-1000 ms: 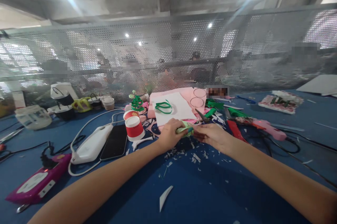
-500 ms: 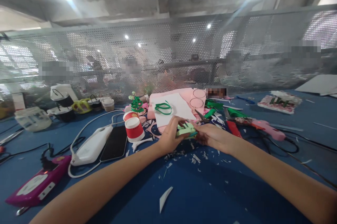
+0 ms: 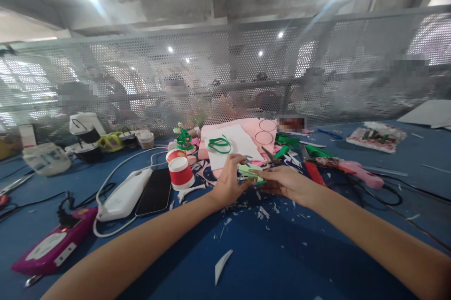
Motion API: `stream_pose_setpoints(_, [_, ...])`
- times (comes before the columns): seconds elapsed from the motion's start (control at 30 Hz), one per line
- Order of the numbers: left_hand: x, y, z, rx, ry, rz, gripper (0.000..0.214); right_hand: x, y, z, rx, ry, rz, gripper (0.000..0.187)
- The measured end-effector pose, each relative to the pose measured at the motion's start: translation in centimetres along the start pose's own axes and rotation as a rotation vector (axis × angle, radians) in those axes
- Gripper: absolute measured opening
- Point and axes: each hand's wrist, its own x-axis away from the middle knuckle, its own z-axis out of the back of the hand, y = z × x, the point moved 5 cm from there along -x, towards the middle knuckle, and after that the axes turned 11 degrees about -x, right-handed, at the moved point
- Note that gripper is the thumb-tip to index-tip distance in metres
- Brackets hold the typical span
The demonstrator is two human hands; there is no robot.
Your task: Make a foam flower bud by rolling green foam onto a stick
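A light green piece [image 3: 251,172], apparently folded paper or foam strips, is held low over the table's middle. My right hand [image 3: 285,182] grips its right end, thumb on top and the other fingers curled beneath. My left hand [image 3: 228,180] is around its left side, with fingers at the far edge and thumb at the near edge. A darker teal-green bit shows under the piece by the right fingers; its shape is mostly hidden. Just beyond the hands are a white sheet [image 3: 234,142] with a loop of green ribbon [image 3: 219,144], and dark scissors [image 3: 270,155].
Red-and-white paper cups [image 3: 181,173], a phone [image 3: 154,192], a white power bank [image 3: 124,196] and a purple power strip [image 3: 56,239] stand left. A pink glue gun [image 3: 361,173] with its cord lies right. White scraps [image 3: 262,213] litter the blue table; a perforated screen [image 3: 225,74] rises behind.
The left fingers have lifted and spread a little from the top of the green piece, showing more of it. The right thumb now lies over its top. The view has shifted slightly.
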Motion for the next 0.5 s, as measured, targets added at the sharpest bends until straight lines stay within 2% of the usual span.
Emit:
stream_pose_setpoints(0.13, [0.2,0.6,0.5,-0.059,0.089,-0.107,0.050,-0.1,0.1,0.2,-0.066,0.040,0.000,0.008])
stream_pose_setpoints(0.33, [0.4,1.6,0.4,-0.210,0.018,-0.262,0.030,-0.1,0.2,0.6,-0.123,0.101,0.002,0.007])
stream_pose_setpoints(0.5, [0.6,1.7,0.9,-0.263,0.110,-0.228,0.022,-0.3,0.0,0.7,-0.169,0.114,0.024,0.006])
